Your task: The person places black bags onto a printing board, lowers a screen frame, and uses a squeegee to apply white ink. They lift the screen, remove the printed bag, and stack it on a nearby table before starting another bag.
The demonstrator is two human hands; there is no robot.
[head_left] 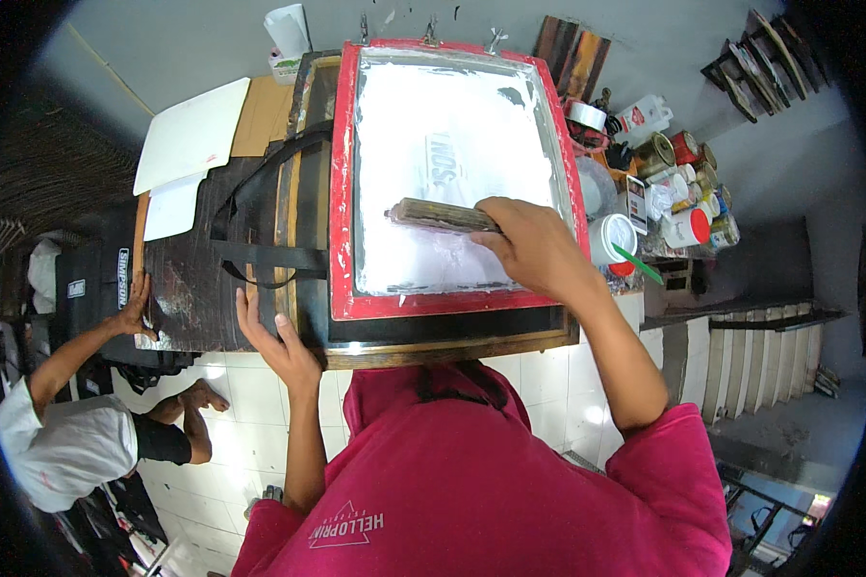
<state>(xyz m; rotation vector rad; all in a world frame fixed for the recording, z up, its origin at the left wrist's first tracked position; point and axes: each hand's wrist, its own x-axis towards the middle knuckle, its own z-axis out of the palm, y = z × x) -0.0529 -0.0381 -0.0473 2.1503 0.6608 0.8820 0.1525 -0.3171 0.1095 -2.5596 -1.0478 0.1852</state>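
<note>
Squeegee (433, 213): lay across the lower half of the screen mesh (452, 106), inside the red frame (342, 192); wooden handle up, left end slightly farther from the wearer.
Right hand (527, 236): grip clamped on the squeegee's right end, fingers over the top, thumb on the near side; no wider open than the handle required.
Reason for hold (judged): 1-handed hold at 1 end probably gave the forearm a clear line in from the right.
Blade edge: hidden beneath the handle; pressure could not be told.
Left hand (284, 351): grip empty, fingers and thumb spread apart, at the near edge of the worktop (188, 298); firmness of contact unclear. Presumably there for steadying.
White paste (414, 87): coated most of the mesh; faint lettering showed through near the middle.
Clamps (430, 31): 3 metal pieces stood along the frame's far edge, likely to stop it shifting.
Black fabric (443, 330): lay under the frame, visible along the near side.
Straps (284, 260): 2 black loops extended left of the frame, perhaps laid there to keep the mesh seated flat.
White tub (606, 240): stood just right of the frame with a green stick (637, 263) in it, seemingly for easy reach.
Co-worker's hand (133, 315): rested at the worktop's left end.
</note>
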